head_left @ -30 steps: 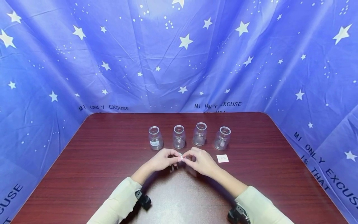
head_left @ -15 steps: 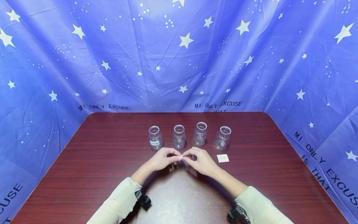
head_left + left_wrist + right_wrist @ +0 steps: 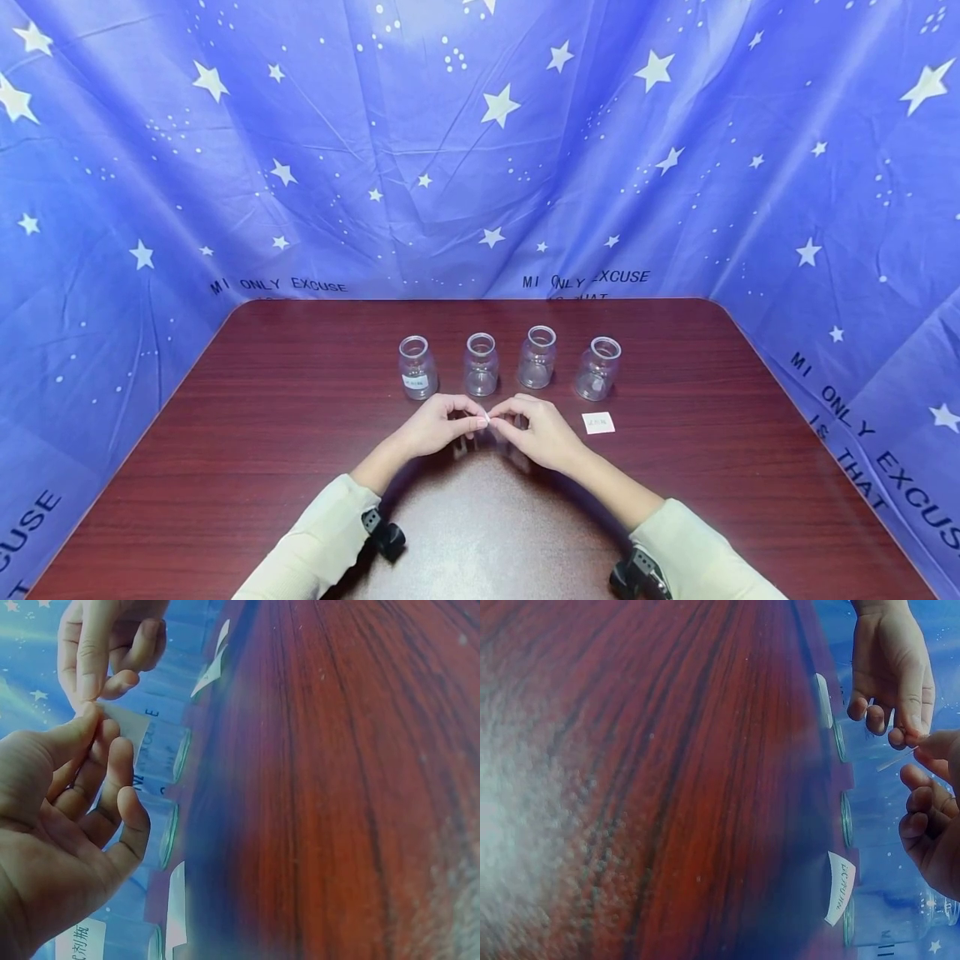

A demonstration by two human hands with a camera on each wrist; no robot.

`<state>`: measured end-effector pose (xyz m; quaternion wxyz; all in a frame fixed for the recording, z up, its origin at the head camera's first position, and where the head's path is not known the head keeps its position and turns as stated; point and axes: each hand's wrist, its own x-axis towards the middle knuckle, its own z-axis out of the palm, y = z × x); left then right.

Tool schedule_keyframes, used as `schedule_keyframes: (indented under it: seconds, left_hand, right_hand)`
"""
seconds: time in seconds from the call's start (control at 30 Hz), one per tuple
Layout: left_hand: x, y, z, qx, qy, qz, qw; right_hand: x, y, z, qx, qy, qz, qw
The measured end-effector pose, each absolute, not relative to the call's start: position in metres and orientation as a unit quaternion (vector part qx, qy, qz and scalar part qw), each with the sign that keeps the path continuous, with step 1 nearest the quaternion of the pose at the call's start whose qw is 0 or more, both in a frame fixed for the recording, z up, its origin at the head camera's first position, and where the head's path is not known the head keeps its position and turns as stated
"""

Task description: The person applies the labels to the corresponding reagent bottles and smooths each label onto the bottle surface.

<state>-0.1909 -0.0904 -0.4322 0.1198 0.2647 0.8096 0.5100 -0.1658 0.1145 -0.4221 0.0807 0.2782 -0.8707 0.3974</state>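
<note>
Thumb and fingertips of my left hand [image 3: 444, 425] pinch a small white paper label [image 3: 126, 726]. My right hand [image 3: 542, 432] pinches the same label from the other side, so the fingertips of both hands meet. In the head view the fingers hide most of it; the right wrist view catches it nearly edge-on. Just beyond the hands, several clear glass jars stand upright in a row. The leftmost jar [image 3: 417, 362] carries a white label with writing. Close to my right hand a loose written label [image 3: 597, 423] lies on the table.
The other jars are the second jar [image 3: 481, 358], the third jar [image 3: 537, 354] and the rightmost jar [image 3: 599, 367], all uncapped. They stand on a dark red wood-grain table [image 3: 262, 433]. A blue star-printed curtain [image 3: 420, 133] hangs behind and at both sides.
Both hands stay in place with fingertips together. The pinched label shows less between the fingers than one second ago. The jars and loose label stay put.
</note>
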Motion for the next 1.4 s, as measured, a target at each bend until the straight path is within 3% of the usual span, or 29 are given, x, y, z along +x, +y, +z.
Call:
schedule_keyframes:
  seconds: [0.43,1.0,1.4]
  left_hand:
    - [-0.1892,-0.0873,-0.4278,0.269,0.795,0.531,0.119]
    - [-0.1881,-0.0834,-0.4277,0.26,0.803,0.523,0.116]
    - [-0.1874,-0.081,-0.4287,0.246,0.81,0.518,0.119]
  right_hand:
    - [-0.1664,0.1149,-0.4205,0.269,-0.877,0.385,0.103]
    - [-0.1666,0.1128,-0.4244,0.357,-0.859,0.194,0.312]
    - [-0.1648,0.1123,-0.423,0.337,-0.871,0.186,0.305]
